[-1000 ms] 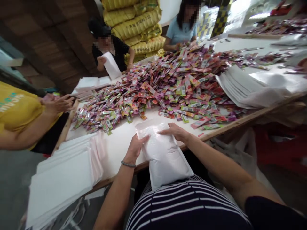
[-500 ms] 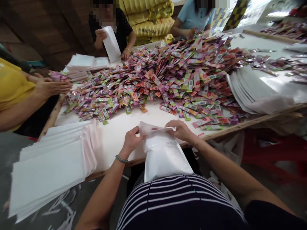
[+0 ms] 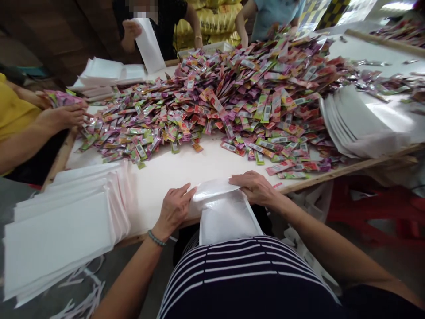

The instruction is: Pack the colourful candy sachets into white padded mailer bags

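On the table [image 3: 152,181] lies a packet heap [image 3: 229,97]; before it, left hand [image 3: 174,207] and right hand [image 3: 255,186] pinch the flap [image 3: 215,188] of a white bag [image 3: 227,219], seemingly part-folded, not yet flat.

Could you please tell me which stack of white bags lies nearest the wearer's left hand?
The near left stack, overhanging the table; the far left stack and the right stack lie farther from the left hand.

Yellow bag [image 3: 216,26] txt reads "配合", rest blurry.
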Action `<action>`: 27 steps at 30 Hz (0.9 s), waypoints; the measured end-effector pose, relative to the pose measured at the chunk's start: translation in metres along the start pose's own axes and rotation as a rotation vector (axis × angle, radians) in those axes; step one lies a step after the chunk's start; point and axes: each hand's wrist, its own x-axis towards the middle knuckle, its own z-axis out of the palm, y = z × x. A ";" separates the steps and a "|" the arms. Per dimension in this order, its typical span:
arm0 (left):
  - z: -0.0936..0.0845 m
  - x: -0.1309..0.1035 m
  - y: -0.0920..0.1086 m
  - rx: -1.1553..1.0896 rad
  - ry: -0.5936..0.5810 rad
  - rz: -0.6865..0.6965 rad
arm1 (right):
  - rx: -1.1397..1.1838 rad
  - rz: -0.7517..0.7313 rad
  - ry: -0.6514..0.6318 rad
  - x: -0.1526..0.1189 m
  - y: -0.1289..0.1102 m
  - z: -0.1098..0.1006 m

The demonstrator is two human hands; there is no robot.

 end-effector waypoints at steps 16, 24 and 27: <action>0.003 0.003 0.025 -0.731 -0.274 -0.672 | -0.119 0.140 -0.100 -0.011 -0.002 -0.019; 0.002 0.019 0.032 -1.450 -0.134 -1.285 | 0.079 -0.091 -0.416 0.050 -0.081 0.039; 0.005 0.019 0.031 -1.424 -0.127 -1.285 | 0.083 -0.060 -0.441 0.052 -0.080 0.045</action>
